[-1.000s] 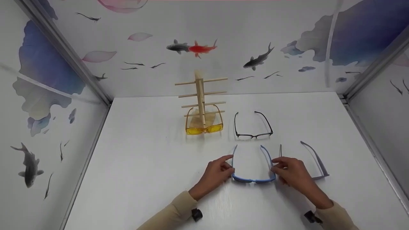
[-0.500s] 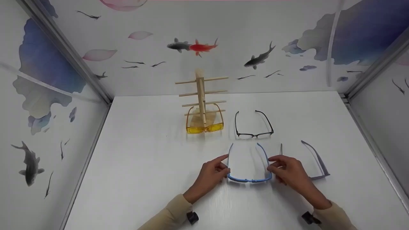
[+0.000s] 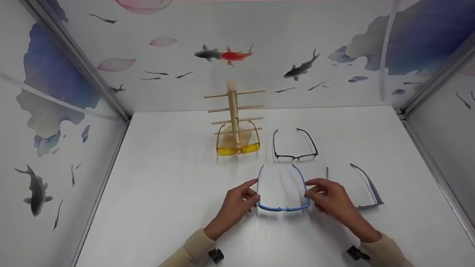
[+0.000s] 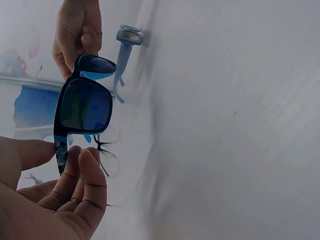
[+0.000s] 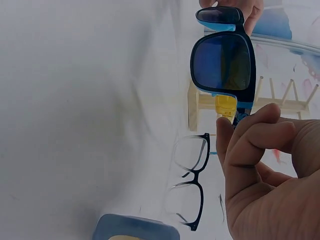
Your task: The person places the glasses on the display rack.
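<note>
A pair of blue sunglasses (image 3: 284, 208) is held above the table with its temples spread and pointing away from me. My left hand (image 3: 234, 203) pinches the left temple near the hinge. On the opposite side, my right hand (image 3: 330, 195) pinches the right temple. The dark bluish lenses (image 4: 86, 106) face the wrist cameras, and in the left wrist view the held temple (image 4: 61, 155) shows a pattern. Just beyond my right hand lie grey-blue glasses (image 3: 372, 189), partly hidden by that hand. Black-framed glasses (image 3: 295, 157) lie farther back.
A wooden rack (image 3: 233, 111) with several crossbars stands near the back wall. Yellow-lensed glasses (image 3: 238, 149) hang at its lowest bar. White panels with painted fish enclose the white table (image 3: 167, 178) at the back and sides.
Both hands have moved left together, carrying the blue sunglasses with them. The sunglasses have tilted a little. The rack and the other glasses stay where they were.
</note>
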Demonstrator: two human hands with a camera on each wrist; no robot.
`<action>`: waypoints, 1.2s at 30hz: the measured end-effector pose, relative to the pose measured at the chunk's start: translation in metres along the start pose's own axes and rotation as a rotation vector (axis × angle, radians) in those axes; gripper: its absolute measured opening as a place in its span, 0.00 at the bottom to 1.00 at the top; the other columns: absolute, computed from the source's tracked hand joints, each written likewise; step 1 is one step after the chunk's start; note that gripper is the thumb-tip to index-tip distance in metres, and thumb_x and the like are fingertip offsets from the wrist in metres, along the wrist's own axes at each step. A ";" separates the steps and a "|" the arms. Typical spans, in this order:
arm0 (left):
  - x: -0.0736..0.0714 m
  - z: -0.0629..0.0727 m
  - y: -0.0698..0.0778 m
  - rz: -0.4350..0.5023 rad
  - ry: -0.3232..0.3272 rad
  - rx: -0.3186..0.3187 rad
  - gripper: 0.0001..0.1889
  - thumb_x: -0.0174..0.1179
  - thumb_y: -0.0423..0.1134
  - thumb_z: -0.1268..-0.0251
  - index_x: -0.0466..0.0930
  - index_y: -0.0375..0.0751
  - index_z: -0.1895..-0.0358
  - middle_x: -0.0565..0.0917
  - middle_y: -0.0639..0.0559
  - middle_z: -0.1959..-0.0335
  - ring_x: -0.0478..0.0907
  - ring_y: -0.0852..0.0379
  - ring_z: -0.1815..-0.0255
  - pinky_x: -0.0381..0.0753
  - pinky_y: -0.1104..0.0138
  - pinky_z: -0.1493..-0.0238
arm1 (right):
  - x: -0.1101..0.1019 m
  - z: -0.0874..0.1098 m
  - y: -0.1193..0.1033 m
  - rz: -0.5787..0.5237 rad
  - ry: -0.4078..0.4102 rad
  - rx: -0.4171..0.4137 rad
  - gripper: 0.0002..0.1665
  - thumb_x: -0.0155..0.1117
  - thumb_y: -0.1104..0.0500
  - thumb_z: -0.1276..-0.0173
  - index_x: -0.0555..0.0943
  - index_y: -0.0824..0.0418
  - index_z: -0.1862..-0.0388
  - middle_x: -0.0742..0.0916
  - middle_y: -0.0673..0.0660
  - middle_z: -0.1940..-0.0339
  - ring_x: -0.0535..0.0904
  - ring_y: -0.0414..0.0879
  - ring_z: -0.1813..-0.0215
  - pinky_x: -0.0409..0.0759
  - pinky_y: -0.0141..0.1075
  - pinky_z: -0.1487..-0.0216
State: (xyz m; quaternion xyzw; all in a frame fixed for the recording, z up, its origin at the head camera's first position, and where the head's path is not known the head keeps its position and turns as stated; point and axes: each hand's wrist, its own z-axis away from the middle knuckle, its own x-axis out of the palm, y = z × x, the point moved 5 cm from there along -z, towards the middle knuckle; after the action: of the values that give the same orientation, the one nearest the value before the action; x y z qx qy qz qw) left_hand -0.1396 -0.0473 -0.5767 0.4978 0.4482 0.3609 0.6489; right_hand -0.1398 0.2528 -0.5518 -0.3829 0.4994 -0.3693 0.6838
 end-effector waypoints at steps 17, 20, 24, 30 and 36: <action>-0.027 0.011 0.010 -0.021 0.057 -0.003 0.29 0.67 0.33 0.20 0.74 0.37 0.20 0.89 0.54 0.59 0.85 0.56 0.62 0.89 0.68 0.63 | 0.020 -0.008 -0.023 -0.028 -0.030 -0.085 0.22 0.73 0.64 0.24 0.83 0.70 0.35 0.91 0.65 0.60 0.78 0.45 0.80 0.77 0.32 0.78; -0.032 0.013 0.012 -0.017 0.064 -0.002 0.29 0.67 0.33 0.20 0.75 0.39 0.20 0.88 0.54 0.59 0.85 0.55 0.61 0.89 0.69 0.62 | 0.024 -0.009 -0.025 -0.034 -0.035 -0.096 0.22 0.73 0.64 0.24 0.83 0.71 0.35 0.91 0.67 0.59 0.78 0.45 0.80 0.77 0.32 0.78; -0.038 0.016 0.014 -0.003 0.080 0.006 0.28 0.67 0.34 0.20 0.76 0.40 0.20 0.89 0.52 0.58 0.86 0.55 0.61 0.89 0.68 0.61 | 0.029 -0.010 -0.029 -0.038 -0.042 -0.087 0.22 0.73 0.64 0.24 0.83 0.69 0.34 0.91 0.63 0.60 0.79 0.45 0.79 0.78 0.32 0.77; -0.045 0.020 0.016 0.017 0.101 0.007 0.28 0.67 0.34 0.20 0.76 0.37 0.21 0.90 0.46 0.57 0.86 0.55 0.61 0.89 0.68 0.61 | 0.033 -0.014 -0.035 -0.022 -0.046 -0.080 0.21 0.74 0.63 0.24 0.84 0.64 0.35 0.90 0.59 0.61 0.80 0.47 0.78 0.80 0.33 0.77; -0.050 0.021 0.021 0.008 0.113 -0.003 0.29 0.67 0.35 0.20 0.75 0.38 0.20 0.90 0.44 0.56 0.86 0.53 0.60 0.89 0.68 0.60 | 0.034 -0.018 -0.043 -0.022 -0.040 -0.083 0.21 0.74 0.63 0.24 0.85 0.63 0.35 0.91 0.62 0.60 0.80 0.48 0.78 0.80 0.33 0.76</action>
State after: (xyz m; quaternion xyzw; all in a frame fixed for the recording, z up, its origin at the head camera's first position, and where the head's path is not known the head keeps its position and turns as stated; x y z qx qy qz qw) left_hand -0.1369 -0.0952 -0.5433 0.4776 0.4815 0.3917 0.6218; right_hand -0.1545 0.2011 -0.5311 -0.4237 0.4962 -0.3481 0.6731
